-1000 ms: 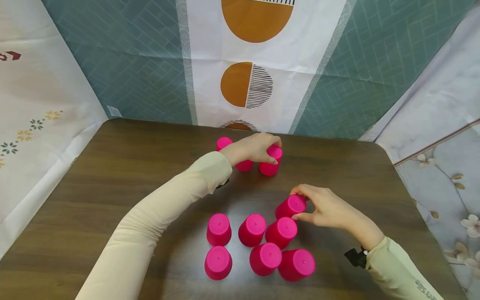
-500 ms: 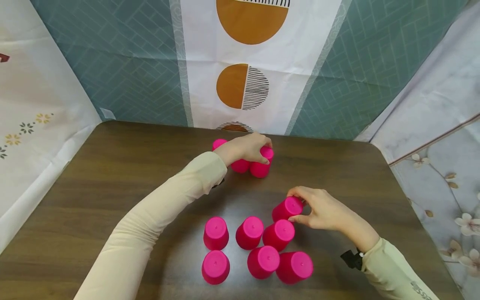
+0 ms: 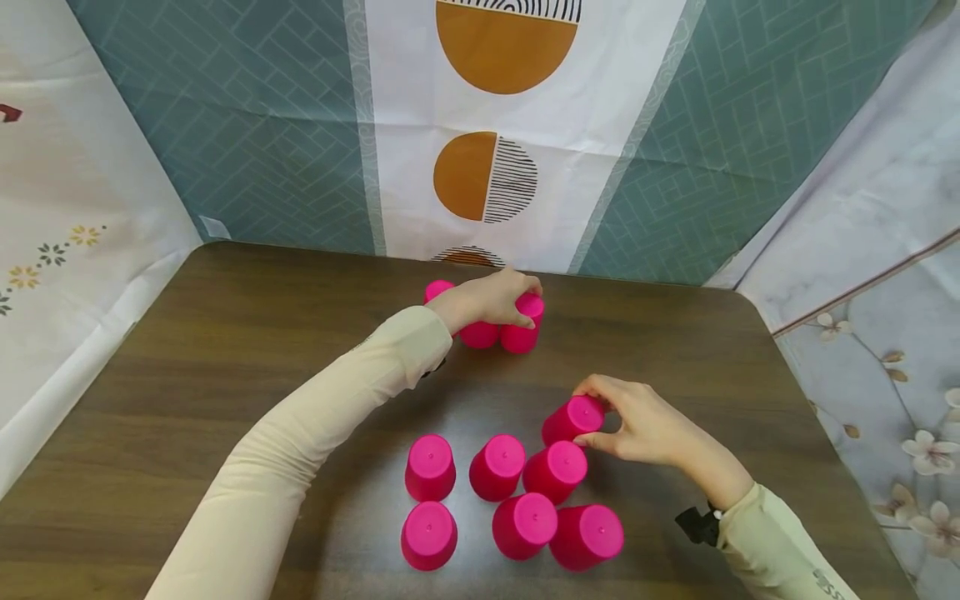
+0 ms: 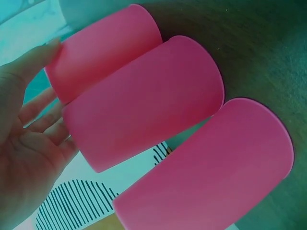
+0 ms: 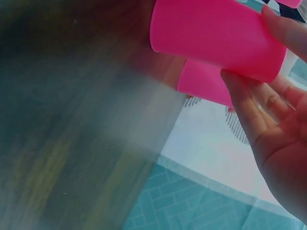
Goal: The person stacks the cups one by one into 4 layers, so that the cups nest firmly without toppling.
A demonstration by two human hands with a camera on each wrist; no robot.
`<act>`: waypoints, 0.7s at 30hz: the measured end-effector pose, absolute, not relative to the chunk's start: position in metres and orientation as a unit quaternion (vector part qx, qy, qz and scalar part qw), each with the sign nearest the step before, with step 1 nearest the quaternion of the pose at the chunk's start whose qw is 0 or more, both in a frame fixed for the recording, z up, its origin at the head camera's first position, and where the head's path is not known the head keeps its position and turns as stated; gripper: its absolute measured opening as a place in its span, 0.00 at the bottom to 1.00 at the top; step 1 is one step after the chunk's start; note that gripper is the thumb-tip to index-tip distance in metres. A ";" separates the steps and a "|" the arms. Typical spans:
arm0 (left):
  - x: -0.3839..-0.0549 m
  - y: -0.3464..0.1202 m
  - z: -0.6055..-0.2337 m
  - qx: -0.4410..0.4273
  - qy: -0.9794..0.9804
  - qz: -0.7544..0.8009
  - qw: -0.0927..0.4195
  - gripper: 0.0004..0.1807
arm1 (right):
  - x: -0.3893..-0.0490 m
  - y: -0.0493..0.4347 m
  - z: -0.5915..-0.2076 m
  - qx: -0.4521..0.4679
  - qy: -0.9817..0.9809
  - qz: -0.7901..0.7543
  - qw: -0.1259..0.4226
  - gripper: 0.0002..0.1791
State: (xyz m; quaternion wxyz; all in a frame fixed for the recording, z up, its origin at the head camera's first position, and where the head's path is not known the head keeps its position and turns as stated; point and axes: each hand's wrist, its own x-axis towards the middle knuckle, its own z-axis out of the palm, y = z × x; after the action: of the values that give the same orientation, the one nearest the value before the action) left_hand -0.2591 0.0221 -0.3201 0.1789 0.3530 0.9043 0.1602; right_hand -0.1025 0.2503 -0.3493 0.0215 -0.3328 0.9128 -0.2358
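At the back of the table my left hand [image 3: 495,297] grips an upside-down pink cup [image 3: 521,329] between thumb and fingers. That cup, also seen as the upper cup [image 4: 103,55] in the left wrist view, stands right beside a second pink cup [image 4: 144,103]. A third pink cup [image 4: 211,167] completes this row, partly covered by my wrist in the head view. Closer to me, my right hand [image 3: 645,421] holds another pink cup [image 3: 572,419] near its base, thumb on one side and fingers on the other. Directly in front of it stands a pink cup [image 3: 555,472].
Several more upside-down pink cups stand at the front: a pair [image 3: 430,533] on the left, one cup [image 3: 497,468] in the middle, and two touching cups [image 3: 587,537] at the right. Patterned cloth [image 3: 645,208] rises behind the brown table [image 3: 262,350].
My left hand has slid its cup left, up against the neighbouring cup, closing the small gap between them. My right hand and its cup keep their place; the head view shifts slightly.
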 end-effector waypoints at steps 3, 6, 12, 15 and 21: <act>-0.259 0.022 -0.324 0.349 0.901 0.178 0.183 0.35 | -0.101 0.252 -0.353 -0.332 0.909 -0.252 0.016 0.25; -0.260 0.019 -0.327 0.351 0.898 0.199 0.177 0.41 | -0.102 0.254 -0.357 -0.332 0.902 -0.275 0.022 0.26; -0.233 0.005 -0.310 0.387 0.900 0.178 0.096 0.40 | -0.109 0.262 -0.356 -0.311 0.896 -0.311 0.064 0.30; -0.203 -0.010 -0.299 0.435 0.882 0.169 0.060 0.36 | -0.113 0.269 -0.354 -0.310 0.899 -0.302 0.062 0.31; -0.137 -0.067 -0.300 0.482 0.832 0.246 0.121 0.31 | -0.135 0.278 -0.347 -0.321 0.911 -0.260 0.000 0.31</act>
State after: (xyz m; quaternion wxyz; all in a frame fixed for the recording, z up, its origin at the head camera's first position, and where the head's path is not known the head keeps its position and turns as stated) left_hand -0.1373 -0.0666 -0.2996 0.1207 0.4816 0.8325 0.2459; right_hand -0.1353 0.2777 -0.3467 0.0002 -0.3213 0.9105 -0.2603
